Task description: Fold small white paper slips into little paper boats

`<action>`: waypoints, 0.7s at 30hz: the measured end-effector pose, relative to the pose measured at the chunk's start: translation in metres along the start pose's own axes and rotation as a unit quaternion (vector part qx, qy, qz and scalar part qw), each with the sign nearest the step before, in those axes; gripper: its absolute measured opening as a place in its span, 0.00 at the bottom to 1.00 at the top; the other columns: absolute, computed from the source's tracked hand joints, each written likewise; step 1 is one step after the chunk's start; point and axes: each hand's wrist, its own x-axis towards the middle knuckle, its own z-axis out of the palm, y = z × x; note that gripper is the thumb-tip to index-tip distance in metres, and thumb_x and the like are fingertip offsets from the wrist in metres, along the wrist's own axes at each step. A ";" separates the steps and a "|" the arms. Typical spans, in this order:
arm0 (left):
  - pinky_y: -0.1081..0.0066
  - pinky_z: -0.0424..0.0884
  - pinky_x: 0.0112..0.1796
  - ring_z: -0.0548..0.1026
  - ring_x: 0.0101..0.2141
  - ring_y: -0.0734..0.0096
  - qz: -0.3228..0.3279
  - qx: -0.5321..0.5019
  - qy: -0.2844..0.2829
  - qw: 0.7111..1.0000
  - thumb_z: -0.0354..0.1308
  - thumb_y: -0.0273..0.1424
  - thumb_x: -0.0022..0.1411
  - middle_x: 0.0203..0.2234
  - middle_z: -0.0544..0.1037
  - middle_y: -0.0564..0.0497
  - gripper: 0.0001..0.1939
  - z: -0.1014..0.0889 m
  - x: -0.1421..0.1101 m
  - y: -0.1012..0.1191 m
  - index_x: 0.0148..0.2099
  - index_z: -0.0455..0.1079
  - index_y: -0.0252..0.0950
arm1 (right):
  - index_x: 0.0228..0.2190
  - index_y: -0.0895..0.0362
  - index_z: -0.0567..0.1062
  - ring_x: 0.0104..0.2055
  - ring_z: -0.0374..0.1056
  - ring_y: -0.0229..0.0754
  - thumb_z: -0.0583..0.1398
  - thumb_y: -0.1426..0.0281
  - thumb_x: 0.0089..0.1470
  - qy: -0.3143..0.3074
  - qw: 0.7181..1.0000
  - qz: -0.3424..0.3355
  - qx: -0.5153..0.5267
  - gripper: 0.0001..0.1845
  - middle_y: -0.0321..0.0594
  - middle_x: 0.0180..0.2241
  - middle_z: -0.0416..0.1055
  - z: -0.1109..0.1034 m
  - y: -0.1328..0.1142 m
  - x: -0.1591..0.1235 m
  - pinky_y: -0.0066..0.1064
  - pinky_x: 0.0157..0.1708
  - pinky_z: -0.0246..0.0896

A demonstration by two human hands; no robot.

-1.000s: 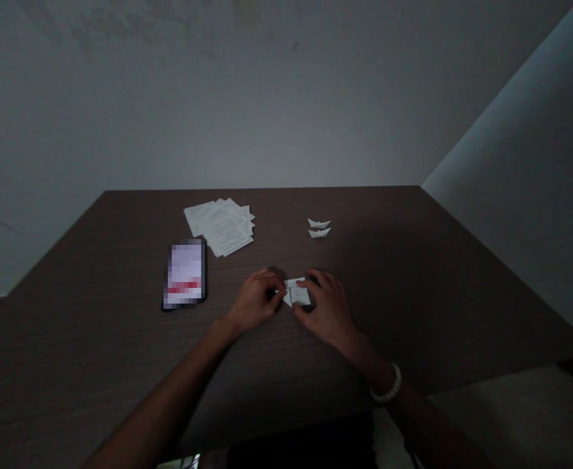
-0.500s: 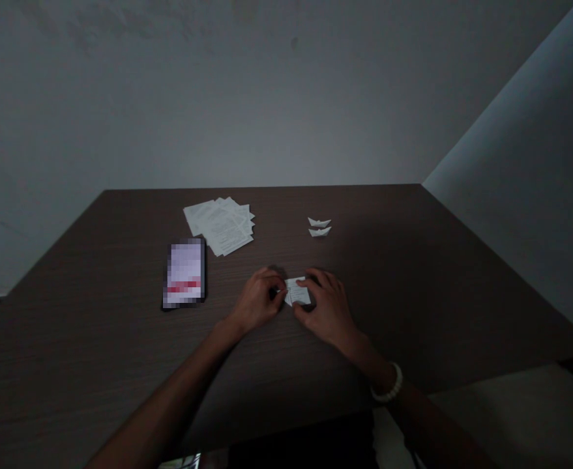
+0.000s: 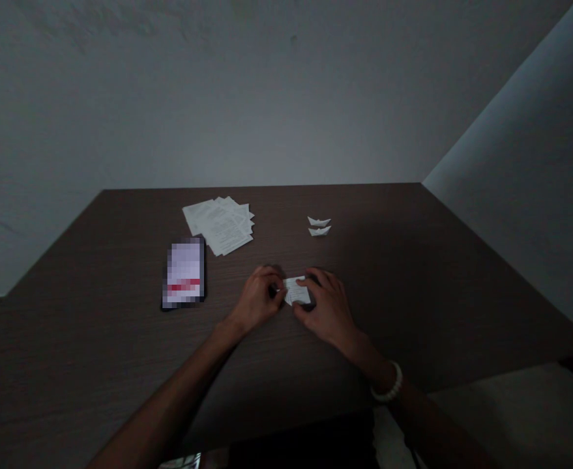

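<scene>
A small folded piece of printed paper point(image 3: 298, 293) lies between my two hands near the middle of the table. My left hand point(image 3: 261, 296) pinches its left edge between thumb and fingertips. From the right, my right hand point(image 3: 328, 306) grips the paper, with the thumb at the near edge and a finger across the top. The right edge of the paper is partly hidden by that hand. Beyond my hands, two small white paper boats point(image 3: 319, 227) sit close together, one behind the other.
A fanned stack of printed sheets point(image 3: 222, 225) lies at the back left. Nearer to me is a tablet-like device point(image 3: 184, 272) with a blurred screen. The dark wooden table point(image 3: 95, 260) meets a grey wall point(image 3: 266, 98) at its far edge.
</scene>
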 end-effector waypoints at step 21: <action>0.61 0.67 0.43 0.71 0.38 0.62 -0.019 0.030 0.001 0.999 0.58 0.24 0.54 0.34 0.75 0.47 0.04 0.001 0.000 0.004 0.28 0.73 0.35 | 0.39 0.53 0.77 0.46 0.63 0.44 0.58 0.72 0.59 -0.072 0.977 -0.203 -0.003 0.09 0.39 0.42 0.73 -0.009 0.008 0.002 0.38 0.47 0.55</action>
